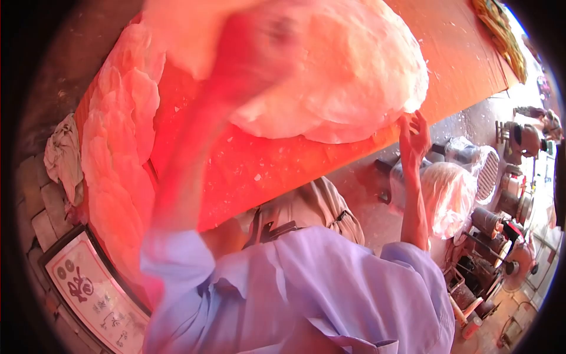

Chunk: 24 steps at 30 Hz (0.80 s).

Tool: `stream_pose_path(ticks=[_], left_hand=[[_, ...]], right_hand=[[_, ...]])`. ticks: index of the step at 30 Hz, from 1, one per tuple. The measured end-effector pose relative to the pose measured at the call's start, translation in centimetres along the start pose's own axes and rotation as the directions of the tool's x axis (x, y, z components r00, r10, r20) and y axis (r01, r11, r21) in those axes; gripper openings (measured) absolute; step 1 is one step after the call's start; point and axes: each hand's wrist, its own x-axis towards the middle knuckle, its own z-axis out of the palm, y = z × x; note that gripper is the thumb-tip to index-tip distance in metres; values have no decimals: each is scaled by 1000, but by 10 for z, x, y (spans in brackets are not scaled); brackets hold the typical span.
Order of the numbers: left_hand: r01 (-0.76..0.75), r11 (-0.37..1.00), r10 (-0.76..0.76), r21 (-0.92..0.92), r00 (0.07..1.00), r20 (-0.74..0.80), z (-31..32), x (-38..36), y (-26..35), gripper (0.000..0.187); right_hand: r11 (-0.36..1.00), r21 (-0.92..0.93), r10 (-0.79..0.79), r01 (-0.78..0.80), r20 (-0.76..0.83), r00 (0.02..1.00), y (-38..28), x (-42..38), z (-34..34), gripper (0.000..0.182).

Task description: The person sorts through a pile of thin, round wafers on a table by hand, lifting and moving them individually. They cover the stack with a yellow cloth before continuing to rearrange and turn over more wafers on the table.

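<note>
Under reddish light, a large pile of pale, thin, overlapping sheets [348, 71] lies on an orange-red table [259, 168]. Over the pile, at upper centre, my left hand [265, 47] is smeared by motion; its fingers and anything in them cannot be made out. My right hand [416, 134] is raised at the table's near edge, its fingers apart and tips close to the pile's lower right rim, holding nothing. Another long heap of the same flaky sheets [121, 135] runs down the table's left side. Small pale flakes are scattered on the tabletop.
A crumpled cloth [63, 156] hangs at the left, above a framed sign with characters [97, 295]. Right of my right arm stand a plastic-wrapped stool [449, 194] and machinery [483, 265]. Yellowish cloth [501, 35] lies at the table's far right corner.
</note>
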Motion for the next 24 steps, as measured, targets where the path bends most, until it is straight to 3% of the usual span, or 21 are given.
stream_pose_path(ticks=[1,3,5,8,12,15,16,19,21,23,24], left_hand=[[-215,970,216,-115,976,2,43,-2,-9,31],[-308,951,308,-23,939,156,103,-23,-17,45],[-141,979,79,148,929,361,137,-61,-27,55],[-303,888,185,346,924,336,142,-116,-50,52],[-36,989,17,143,991,136,98,-173,-54,42],[196,977,-196,80,981,-4,36,-243,-79,40],[255,957,-244,138,965,-90,15,-276,-91,40],[563,801,-495,204,815,-302,-39,-381,-121,36],[646,755,-583,-116,579,-569,-55,-485,-180,35],[715,691,-497,-107,363,-788,-101,-566,-209,35],[785,612,-517,-96,305,-800,-138,-607,-217,37]], right_hand=[[998,-24,-54,54,-7,999,-8,-7,-4,41],[994,-44,-96,97,33,995,-26,-20,-10,37],[976,-33,-211,215,96,973,-37,-34,-13,37],[924,-46,-358,380,249,900,-66,-63,-3,37],[813,281,-582,510,416,699,-139,-113,43,34],[748,402,-660,528,531,532,-170,-169,101,33],[695,461,-715,552,529,458,-180,-188,119,30],[667,485,-721,565,611,326,-187,-231,155,28],[555,407,-781,726,556,285,-208,-250,173,25],[494,339,-820,801,489,299,-205,-259,188,23],[516,339,-802,787,514,304,-202,-263,191,22]])
